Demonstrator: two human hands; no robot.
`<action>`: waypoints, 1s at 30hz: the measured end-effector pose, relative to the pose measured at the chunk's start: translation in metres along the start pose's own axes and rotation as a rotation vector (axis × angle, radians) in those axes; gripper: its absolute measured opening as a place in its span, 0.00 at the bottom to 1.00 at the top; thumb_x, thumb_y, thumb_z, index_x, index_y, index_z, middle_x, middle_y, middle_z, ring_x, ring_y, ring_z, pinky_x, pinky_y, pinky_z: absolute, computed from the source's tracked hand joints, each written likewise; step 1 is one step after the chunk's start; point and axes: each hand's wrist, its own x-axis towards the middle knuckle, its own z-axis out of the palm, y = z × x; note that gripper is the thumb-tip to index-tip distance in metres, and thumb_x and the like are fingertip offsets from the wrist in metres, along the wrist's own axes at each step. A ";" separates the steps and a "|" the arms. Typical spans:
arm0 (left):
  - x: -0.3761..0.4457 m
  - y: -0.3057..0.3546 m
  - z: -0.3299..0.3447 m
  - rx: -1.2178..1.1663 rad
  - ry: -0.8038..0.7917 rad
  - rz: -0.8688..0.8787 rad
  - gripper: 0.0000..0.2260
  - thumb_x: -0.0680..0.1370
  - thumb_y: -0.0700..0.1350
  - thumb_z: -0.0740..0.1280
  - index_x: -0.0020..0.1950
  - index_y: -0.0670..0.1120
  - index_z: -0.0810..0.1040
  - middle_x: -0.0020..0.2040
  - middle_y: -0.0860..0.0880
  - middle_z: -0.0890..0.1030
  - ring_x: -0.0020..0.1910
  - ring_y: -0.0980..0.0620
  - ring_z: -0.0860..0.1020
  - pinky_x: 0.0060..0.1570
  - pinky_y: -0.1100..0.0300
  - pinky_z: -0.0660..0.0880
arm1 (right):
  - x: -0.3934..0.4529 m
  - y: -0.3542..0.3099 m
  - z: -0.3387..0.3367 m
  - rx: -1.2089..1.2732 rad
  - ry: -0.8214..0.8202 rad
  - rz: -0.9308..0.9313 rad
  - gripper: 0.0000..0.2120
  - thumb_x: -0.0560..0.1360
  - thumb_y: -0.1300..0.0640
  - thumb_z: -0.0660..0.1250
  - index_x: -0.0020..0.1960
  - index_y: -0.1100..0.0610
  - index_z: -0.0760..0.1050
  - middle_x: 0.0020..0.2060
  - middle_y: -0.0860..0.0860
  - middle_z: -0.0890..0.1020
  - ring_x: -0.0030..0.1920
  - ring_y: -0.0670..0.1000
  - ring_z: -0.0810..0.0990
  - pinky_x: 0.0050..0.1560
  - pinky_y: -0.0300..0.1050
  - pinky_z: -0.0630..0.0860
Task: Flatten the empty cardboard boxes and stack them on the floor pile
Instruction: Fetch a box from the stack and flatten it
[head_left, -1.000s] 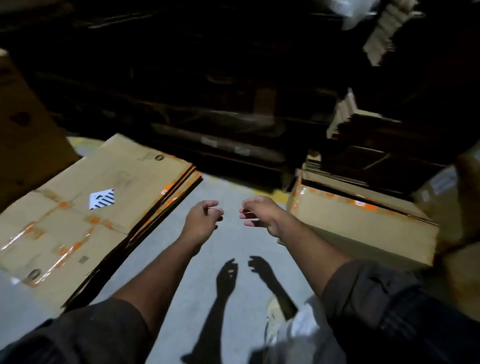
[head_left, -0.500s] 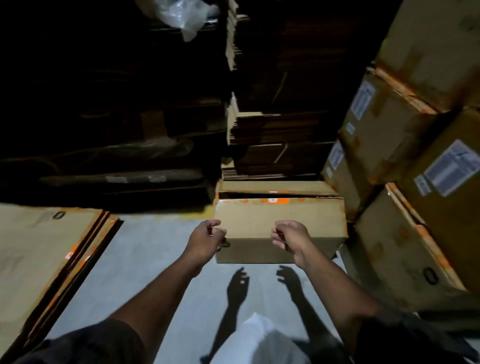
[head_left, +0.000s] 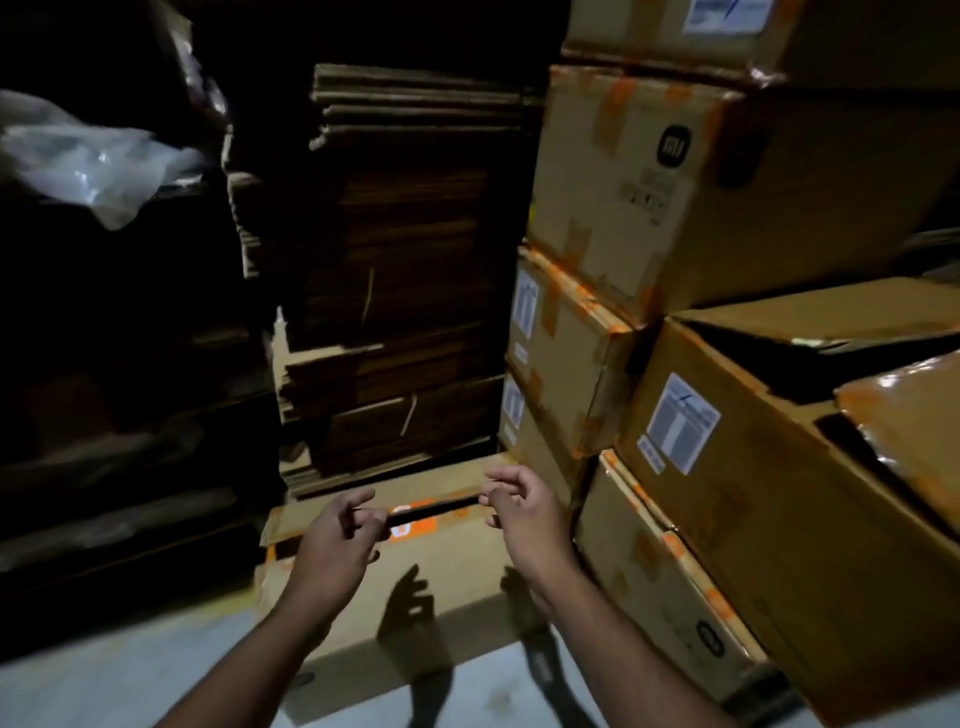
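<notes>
Cardboard box (head_left: 415, 587) sits on the floor below both loosely curled, empty grips.

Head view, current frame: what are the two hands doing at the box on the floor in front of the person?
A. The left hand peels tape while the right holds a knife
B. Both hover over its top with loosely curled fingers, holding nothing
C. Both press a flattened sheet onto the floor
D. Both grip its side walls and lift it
B: the left hand and right hand hang above the box top, their fingers loosely curled and holding nothing.
</notes>
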 end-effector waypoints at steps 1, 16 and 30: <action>0.000 0.011 0.000 0.000 -0.005 0.027 0.14 0.83 0.44 0.65 0.69 0.49 0.74 0.51 0.51 0.83 0.51 0.54 0.82 0.49 0.58 0.79 | -0.003 -0.012 0.000 -0.002 0.004 -0.029 0.08 0.81 0.57 0.63 0.54 0.47 0.79 0.50 0.49 0.84 0.51 0.48 0.83 0.55 0.49 0.81; 0.000 0.223 -0.096 0.041 -0.056 0.509 0.24 0.73 0.56 0.70 0.69 0.60 0.74 0.59 0.61 0.81 0.62 0.59 0.78 0.65 0.52 0.75 | -0.042 -0.222 0.039 -0.012 0.270 -0.282 0.07 0.80 0.53 0.66 0.50 0.42 0.79 0.51 0.41 0.82 0.54 0.42 0.80 0.57 0.44 0.79; -0.013 0.545 -0.065 0.016 -0.290 0.569 0.21 0.76 0.47 0.74 0.61 0.66 0.72 0.54 0.63 0.81 0.50 0.71 0.79 0.60 0.62 0.75 | -0.102 -0.528 -0.100 0.008 0.440 -0.398 0.07 0.79 0.60 0.68 0.50 0.48 0.81 0.48 0.45 0.83 0.44 0.36 0.81 0.41 0.29 0.75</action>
